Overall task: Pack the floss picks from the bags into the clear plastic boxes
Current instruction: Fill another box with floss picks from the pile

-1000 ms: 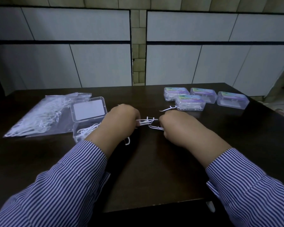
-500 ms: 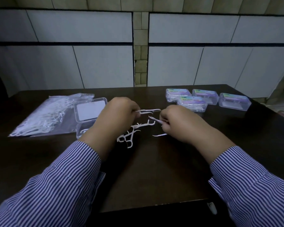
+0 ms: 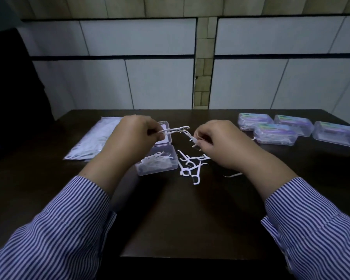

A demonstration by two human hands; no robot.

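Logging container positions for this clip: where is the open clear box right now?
In the head view, the open clear box sits left of centre on the table, under the left hand, between the bag and loose floss picks.

Blue-and-white striped shirt sleeves [image 3: 55, 235], buttoned cuffs

Both hands [image 3: 133, 138] higher, open box [image 3: 157, 161] uncovered.
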